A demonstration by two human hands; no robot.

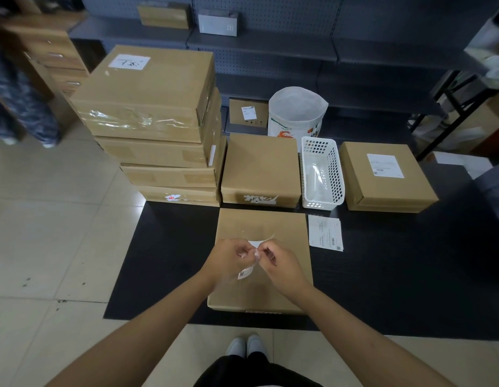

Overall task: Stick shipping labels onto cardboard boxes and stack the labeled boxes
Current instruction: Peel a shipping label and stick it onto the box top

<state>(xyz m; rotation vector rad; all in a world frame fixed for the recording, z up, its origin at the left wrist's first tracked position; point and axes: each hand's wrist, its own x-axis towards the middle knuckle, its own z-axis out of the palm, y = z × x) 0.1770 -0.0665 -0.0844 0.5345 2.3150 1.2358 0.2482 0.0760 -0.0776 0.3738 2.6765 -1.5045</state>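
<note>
stockroom or shop back area: dark pegboard shelving (270, 48), stacked cardboard boxes (156, 121), loose shipping labels (325, 232), tiled floor (47, 233).

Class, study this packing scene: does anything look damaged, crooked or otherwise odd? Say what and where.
Two boxes carry torn white label remnants on their front faces: the plain box behind the work box and the bottom box of the left stack. The stack is uneven, its top box overhanging to the left. Nothing is spilled.
</note>
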